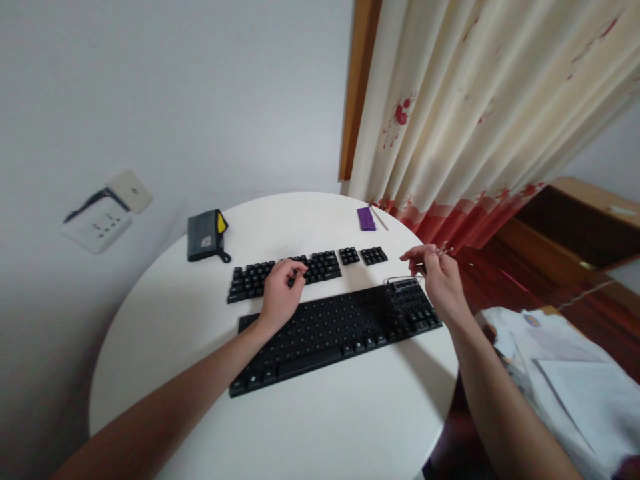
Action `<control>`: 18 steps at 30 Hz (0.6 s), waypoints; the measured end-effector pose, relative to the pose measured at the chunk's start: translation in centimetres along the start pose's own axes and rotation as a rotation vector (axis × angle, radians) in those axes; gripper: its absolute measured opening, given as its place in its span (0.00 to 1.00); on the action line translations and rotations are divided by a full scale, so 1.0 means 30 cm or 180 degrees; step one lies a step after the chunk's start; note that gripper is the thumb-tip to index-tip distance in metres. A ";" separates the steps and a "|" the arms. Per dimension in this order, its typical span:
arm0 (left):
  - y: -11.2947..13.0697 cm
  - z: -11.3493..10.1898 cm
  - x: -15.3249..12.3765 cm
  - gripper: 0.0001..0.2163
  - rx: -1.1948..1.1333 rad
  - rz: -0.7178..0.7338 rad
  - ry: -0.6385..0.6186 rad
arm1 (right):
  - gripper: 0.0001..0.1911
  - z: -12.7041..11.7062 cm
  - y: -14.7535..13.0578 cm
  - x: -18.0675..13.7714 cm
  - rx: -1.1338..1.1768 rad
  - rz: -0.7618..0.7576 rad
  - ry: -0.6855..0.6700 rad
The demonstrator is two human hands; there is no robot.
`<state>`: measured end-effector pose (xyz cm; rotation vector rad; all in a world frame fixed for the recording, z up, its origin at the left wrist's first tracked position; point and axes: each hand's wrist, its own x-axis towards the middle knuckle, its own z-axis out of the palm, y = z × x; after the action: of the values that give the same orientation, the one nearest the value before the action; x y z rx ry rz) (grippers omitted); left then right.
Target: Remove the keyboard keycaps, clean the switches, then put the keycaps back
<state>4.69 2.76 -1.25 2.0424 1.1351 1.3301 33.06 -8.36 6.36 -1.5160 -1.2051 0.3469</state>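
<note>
A black keyboard base (330,333) with most keycaps removed lies on the round white table (350,427). Behind it, loose black keycaps (260,277) are laid out in rows like a keyboard. My left hand (281,293) reaches over those rows, fingers curled and pinching a keycap (293,280). My right hand (436,275) hovers above the base's number pad end, fingers closed on a small metal wire tool (444,251).
A grey pouch with a yellow patch (206,236) sits at the table's back left. A purple object (366,219) and a thin stick (379,218) lie at the back by the curtain (475,120). White papers (565,380) lie at right. A wall socket (103,213) is at left.
</note>
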 end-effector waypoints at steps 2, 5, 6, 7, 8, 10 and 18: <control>-0.002 -0.001 0.004 0.07 0.0027 -0.0019 -0.0035 | 0.29 -0.059 0.022 -0.032 0.0125 0.0002 0.0198; -0.003 -0.001 0.009 0.06 0.0088 -0.0072 -0.0071 | 0.30 -0.099 0.059 -0.097 0.0017 0.0140 0.0239; -0.003 -0.001 0.010 0.06 0.0121 -0.0101 -0.0074 | 0.30 -0.100 0.070 -0.119 0.0003 0.0228 0.0173; -0.002 -0.001 0.011 0.06 0.0161 -0.0132 -0.0070 | 0.29 -0.098 0.081 -0.139 0.0026 0.0333 0.0075; -0.002 -0.002 0.011 0.06 0.0201 -0.0165 -0.0065 | 0.28 -0.093 0.091 -0.157 0.0077 0.0446 -0.0057; 0.000 -0.002 0.013 0.06 0.0252 -0.0229 -0.0051 | 0.24 -0.080 0.111 -0.185 0.0178 0.0650 -0.0347; 0.012 0.003 0.018 0.08 0.0321 -0.0439 -0.0016 | 0.19 -0.037 0.170 -0.210 -0.0031 0.0877 -0.0821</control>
<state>5.03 3.02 -0.75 1.9953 1.3399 1.2226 33.65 -13.44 -0.03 -1.6867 -1.1957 0.7396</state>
